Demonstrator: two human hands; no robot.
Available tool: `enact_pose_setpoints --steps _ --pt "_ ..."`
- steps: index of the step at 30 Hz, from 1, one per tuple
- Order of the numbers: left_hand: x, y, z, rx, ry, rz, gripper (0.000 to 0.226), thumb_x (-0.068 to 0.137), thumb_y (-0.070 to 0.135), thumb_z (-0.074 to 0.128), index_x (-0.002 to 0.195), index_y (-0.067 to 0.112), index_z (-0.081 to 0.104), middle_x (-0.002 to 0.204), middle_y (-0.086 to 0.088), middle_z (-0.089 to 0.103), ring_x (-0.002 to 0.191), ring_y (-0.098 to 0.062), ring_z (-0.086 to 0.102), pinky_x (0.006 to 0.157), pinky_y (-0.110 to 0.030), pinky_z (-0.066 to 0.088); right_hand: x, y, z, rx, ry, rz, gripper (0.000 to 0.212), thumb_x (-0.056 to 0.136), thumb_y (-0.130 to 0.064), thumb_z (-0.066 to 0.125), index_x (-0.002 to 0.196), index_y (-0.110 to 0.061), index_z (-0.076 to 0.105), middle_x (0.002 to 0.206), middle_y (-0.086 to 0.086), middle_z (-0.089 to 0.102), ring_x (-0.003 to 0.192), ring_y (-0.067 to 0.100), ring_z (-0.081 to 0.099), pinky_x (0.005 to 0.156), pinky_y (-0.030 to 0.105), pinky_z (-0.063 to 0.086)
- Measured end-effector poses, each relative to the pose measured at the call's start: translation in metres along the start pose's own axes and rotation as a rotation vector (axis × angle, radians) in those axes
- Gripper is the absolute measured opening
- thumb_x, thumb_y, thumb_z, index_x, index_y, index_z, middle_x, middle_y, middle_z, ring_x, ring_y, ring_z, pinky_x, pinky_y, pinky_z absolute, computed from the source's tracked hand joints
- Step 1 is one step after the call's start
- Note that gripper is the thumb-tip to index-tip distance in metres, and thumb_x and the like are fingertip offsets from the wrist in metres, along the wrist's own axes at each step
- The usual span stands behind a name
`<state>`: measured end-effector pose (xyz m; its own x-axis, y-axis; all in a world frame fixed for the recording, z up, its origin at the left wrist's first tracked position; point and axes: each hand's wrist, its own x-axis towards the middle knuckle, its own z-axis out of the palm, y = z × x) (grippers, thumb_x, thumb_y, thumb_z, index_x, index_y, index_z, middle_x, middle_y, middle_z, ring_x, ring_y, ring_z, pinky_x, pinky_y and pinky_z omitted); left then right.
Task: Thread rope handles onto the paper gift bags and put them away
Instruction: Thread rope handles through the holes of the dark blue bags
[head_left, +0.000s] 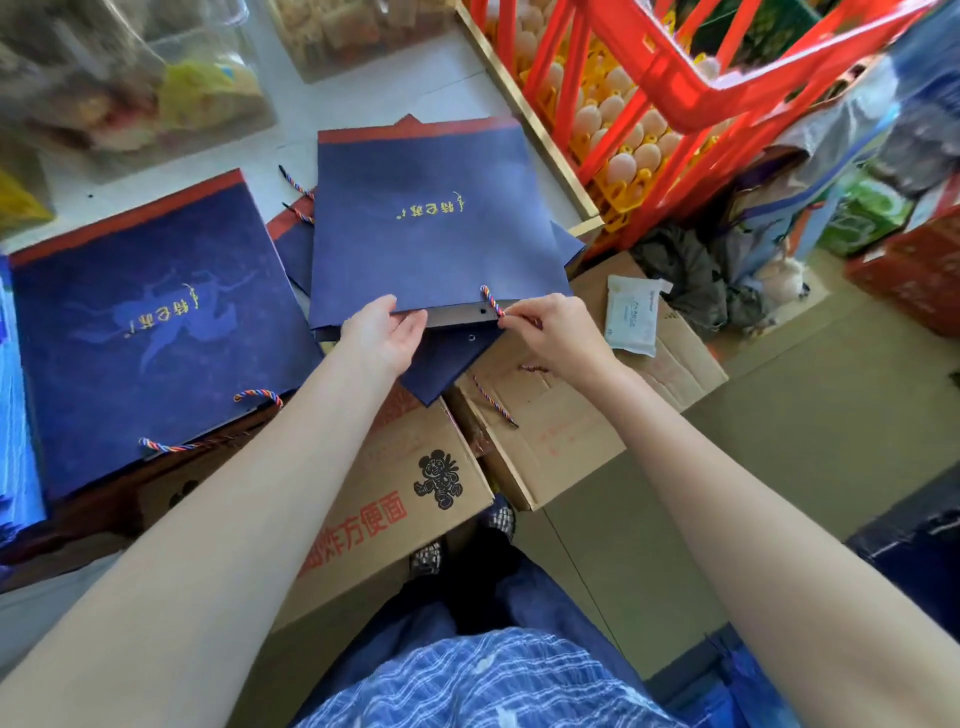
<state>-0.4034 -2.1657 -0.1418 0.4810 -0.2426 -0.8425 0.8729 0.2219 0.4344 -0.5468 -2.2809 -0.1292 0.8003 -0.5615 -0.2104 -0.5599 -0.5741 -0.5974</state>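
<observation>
Right hand (540, 322) pinches rope (492, 301) at bag (431, 223) hole, 12 o'clock; left hand (382, 332) grips rim steady; feed straight.

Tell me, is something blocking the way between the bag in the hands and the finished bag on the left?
Nothing visible blocks it. The bag held by the left hand and right hand lies beside the finished bag, with only the left forearm nearby.
</observation>
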Motion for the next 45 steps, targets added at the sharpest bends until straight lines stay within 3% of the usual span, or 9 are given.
enact_pose_setpoints --steps 4,9,16,24,30,33,35,39,45 --pt "-0.008 0.002 -0.007 0.179 0.089 0.119 0.011 0.095 0.005 0.049 0.106 0.007 0.049 0.099 -0.007 0.059 0.069 -0.013 0.057 0.078 -0.025 0.052 -0.008 -0.023 -0.034 -0.113 -0.208 -0.060 0.020 0.089 -0.022 0.063 0.096 -0.008 0.073 0.079 0.004 0.066 0.069 0.007 0.053 0.059 0.012 0.039" --pt "-0.034 -0.007 -0.022 0.322 0.093 0.181 0.009 0.099 0.005 0.034 0.105 0.006 0.041 0.092 -0.004 0.050 0.045 -0.012 0.059 0.041 -0.013 0.048 0.004 -0.067 -0.098 0.329 0.091 -0.020 0.011 0.086 -0.007 0.063 0.093 -0.001 0.070 0.050 -0.010 0.045 0.037 -0.001 0.040 0.045 0.009 0.029" --pt "-0.055 0.006 -0.050 0.609 0.095 0.356 0.002 0.094 0.004 0.051 0.096 0.003 0.052 0.100 -0.011 0.055 0.054 -0.014 0.057 0.039 -0.012 0.046 0.000 -0.117 -0.118 1.116 0.049 -0.063 0.017 0.093 0.000 0.049 0.089 -0.004 0.065 0.065 0.004 0.068 0.053 0.013 0.060 0.054 0.019 0.047" --pt "-0.094 0.021 -0.067 0.846 -0.049 0.418 0.011 0.095 0.005 0.049 0.084 0.007 0.050 0.103 -0.009 0.052 0.064 -0.014 0.051 0.059 -0.022 0.048 -0.017 -0.149 -0.080 1.055 -0.061 -0.060 0.046 0.083 0.022 0.020 0.107 0.009 0.057 0.092 0.012 0.062 0.067 0.016 0.069 0.068 0.025 0.057" --pt "-0.123 0.058 -0.071 1.120 -0.315 0.353 0.017 0.094 0.005 0.051 0.078 0.009 0.055 0.075 -0.005 0.057 0.045 -0.002 0.057 0.047 -0.012 0.049 -0.024 -0.134 -0.051 0.587 0.190 -0.134 0.011 0.088 -0.006 0.061 0.094 0.001 0.068 0.055 0.000 0.057 0.041 -0.001 0.048 0.047 0.017 0.042" --pt "-0.127 0.072 -0.064 1.377 -0.431 0.350 0.016 0.094 0.006 0.050 0.078 0.008 0.053 0.071 -0.009 0.052 0.056 -0.014 0.055 0.052 -0.016 0.050 -0.029 -0.114 -0.043 0.170 0.161 -0.138 0.011 0.084 -0.019 0.069 0.090 -0.011 0.074 0.060 -0.009 0.046 0.057 0.002 0.044 0.054 0.011 0.031" --pt "-0.124 0.069 -0.057 1.659 -0.484 0.372 0.023 0.089 0.012 0.055 0.068 0.007 0.047 0.065 -0.011 0.043 0.067 -0.024 0.045 0.061 -0.027 0.043 -0.037 -0.104 -0.034 0.260 0.131 -0.078 0.012 0.084 -0.015 0.068 0.089 -0.006 0.074 0.063 -0.009 0.050 0.065 0.007 0.048 0.062 0.009 0.034" --pt "-0.103 0.036 -0.052 2.068 -0.364 0.709 0.017 0.090 0.019 0.055 0.075 0.010 0.056 0.085 -0.012 0.062 0.089 -0.028 0.057 0.075 -0.030 0.041 -0.062 -0.089 -0.023 0.755 0.103 0.114 0.014 0.089 0.004 0.052 0.094 0.000 0.065 0.070 0.007 0.062 0.043 0.005 0.053 0.047 0.017 0.045" --pt "-0.083 -0.008 -0.061 1.913 -0.262 0.980 0.018 0.092 0.016 0.053 0.104 0.011 0.066 0.110 -0.009 0.066 0.107 -0.029 0.056 0.083 -0.033 0.039 -0.082 -0.053 -0.007 0.411 0.166 0.180 0.008 0.085 -0.020 0.067 0.080 -0.019 0.073 0.063 -0.007 0.065 0.062 0.003 0.056 0.069 0.026 0.048"
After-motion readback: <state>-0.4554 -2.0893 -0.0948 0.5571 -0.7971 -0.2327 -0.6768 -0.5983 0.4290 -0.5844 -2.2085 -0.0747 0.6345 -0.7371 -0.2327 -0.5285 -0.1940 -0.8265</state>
